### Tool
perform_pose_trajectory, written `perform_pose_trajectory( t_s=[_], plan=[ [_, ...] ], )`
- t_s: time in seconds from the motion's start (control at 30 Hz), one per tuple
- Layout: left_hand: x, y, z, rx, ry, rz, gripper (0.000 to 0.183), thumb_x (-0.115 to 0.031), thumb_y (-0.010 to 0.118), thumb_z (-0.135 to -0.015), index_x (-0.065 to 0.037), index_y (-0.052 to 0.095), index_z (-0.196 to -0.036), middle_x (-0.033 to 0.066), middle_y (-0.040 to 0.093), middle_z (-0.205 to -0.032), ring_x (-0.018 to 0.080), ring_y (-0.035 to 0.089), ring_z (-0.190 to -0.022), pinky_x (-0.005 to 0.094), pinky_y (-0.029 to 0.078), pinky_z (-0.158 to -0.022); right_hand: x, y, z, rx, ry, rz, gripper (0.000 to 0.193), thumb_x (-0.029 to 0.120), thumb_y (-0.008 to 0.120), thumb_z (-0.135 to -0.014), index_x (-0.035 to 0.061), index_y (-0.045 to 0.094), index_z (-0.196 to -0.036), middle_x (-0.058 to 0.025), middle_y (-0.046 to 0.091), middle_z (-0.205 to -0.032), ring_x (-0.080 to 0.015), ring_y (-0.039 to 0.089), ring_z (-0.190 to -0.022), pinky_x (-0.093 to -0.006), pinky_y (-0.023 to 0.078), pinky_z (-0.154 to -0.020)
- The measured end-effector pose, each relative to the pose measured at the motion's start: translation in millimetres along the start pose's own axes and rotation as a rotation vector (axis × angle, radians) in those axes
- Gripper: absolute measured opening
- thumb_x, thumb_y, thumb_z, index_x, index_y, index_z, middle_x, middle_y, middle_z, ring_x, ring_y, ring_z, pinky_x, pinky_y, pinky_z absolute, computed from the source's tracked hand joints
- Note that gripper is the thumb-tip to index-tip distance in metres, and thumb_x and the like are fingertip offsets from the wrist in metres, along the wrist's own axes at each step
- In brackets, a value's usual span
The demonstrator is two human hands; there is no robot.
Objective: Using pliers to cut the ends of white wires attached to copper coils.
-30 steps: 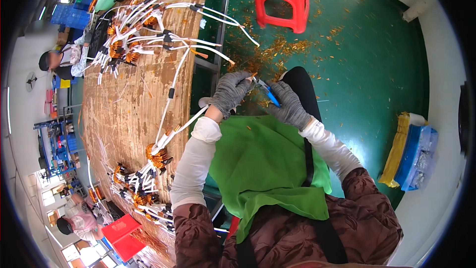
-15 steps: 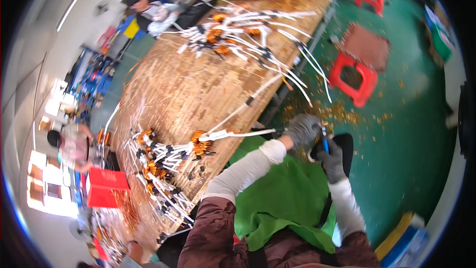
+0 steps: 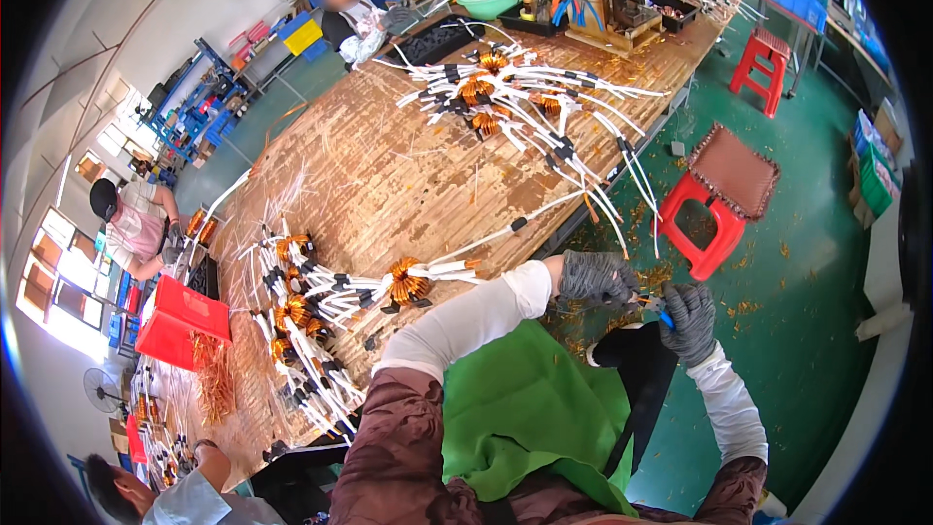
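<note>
My left hand (image 3: 593,279), in a grey glove, is held beyond the table edge, above my lap and the floor. Its fingers are curled; what they grip is hidden, though a small copper-coloured tip shows near them. Close to its right, my right hand (image 3: 692,323), gloved alike, is closed around a blue-handled tool (image 3: 666,317). The tool's metal end points at the left fingers; its exact kind cannot be made out. On the table to the left lies a copper-wound ring coil (image 3: 407,281) with white-sleeved leads.
More coils (image 3: 476,89) with white leads lie across the table (image 3: 360,170), some leads overhanging its edge. A red stool (image 3: 714,233) with a brown cushion (image 3: 736,170) stands right. A red bin (image 3: 183,321) is at left. Other people (image 3: 136,224) work around the table.
My view has shifted, so the table and stool appear moved. Both hands have come a little apart; my right hand with the blue-handled tool is further right and lower.
</note>
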State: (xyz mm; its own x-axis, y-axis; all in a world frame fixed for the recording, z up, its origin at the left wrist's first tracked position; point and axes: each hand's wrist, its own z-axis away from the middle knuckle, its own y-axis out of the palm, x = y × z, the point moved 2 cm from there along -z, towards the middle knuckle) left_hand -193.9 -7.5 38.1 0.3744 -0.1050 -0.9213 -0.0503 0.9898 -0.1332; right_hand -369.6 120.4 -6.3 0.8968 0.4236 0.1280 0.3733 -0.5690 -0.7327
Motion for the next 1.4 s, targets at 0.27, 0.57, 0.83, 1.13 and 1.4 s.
perform_pose_trajectory(
  t_s=[0.27,0.57,0.83,1.13,1.4],
  plan=[
    [64,29,-43,-0.631,0.221,-0.619,0.018,-0.021,0.057,-0.08,-0.005,0.063,-0.085,0.0183,0.06,-0.075,0.0367,0.058,-0.071,0.0423,0.046,-0.065,54,22,58,0.121,1.385,-1.744,0.049,0.005,0.055,-0.069,-0.0024,0.051,-0.118,-0.0076,0.058,-0.083,-0.0132,0.056,-0.062,-0.0252,0.048,-0.058],
    [73,35,-50,-0.546,0.143,-0.76,0.045,-0.056,0.062,-0.071,-0.011,0.064,-0.074,0.012,0.06,-0.065,0.0332,0.06,-0.064,0.0409,0.047,-0.06,53,40,78,0.129,1.447,-1.549,0.053,0.007,0.054,-0.068,-0.0015,0.05,-0.121,-0.0027,0.057,-0.084,-0.0084,0.048,-0.059,-0.0197,0.04,-0.053],
    [87,11,-57,-0.635,0.218,-0.756,0.046,-0.056,0.067,-0.068,-0.01,0.062,-0.062,0.0119,0.058,-0.06,0.0309,0.058,-0.057,0.0383,0.044,-0.051,69,70,56,-0.204,1.488,-1.394,0.044,0.001,0.053,-0.072,0.0005,0.052,-0.116,-0.0011,0.052,-0.08,-0.0089,0.05,-0.065,-0.021,0.041,-0.057],
    [77,26,-71,-0.462,-0.072,-0.766,0.053,-0.055,0.066,-0.068,-0.006,0.062,-0.087,0.0104,0.062,-0.078,0.0305,0.06,-0.074,0.0393,0.047,-0.072,-6,27,138,-0.879,1.556,-1.185,0.047,0.002,0.056,-0.074,0.0007,0.045,-0.12,-0.0049,0.055,-0.088,-0.0142,0.056,-0.073,-0.0248,0.047,-0.063],
    [30,-44,9,-1.023,0.3,-1.058,0.025,-0.023,0.062,-0.076,-0.01,0.061,-0.096,0.011,0.059,-0.086,0.0317,0.056,-0.084,0.0399,0.044,-0.08,5,25,108,-0.365,1.385,-1.025,0.05,-0.002,0.057,-0.074,0.0028,0.046,-0.123,-0.0035,0.055,-0.096,-0.0111,0.054,-0.083,-0.0236,0.046,-0.074]
  ],
)
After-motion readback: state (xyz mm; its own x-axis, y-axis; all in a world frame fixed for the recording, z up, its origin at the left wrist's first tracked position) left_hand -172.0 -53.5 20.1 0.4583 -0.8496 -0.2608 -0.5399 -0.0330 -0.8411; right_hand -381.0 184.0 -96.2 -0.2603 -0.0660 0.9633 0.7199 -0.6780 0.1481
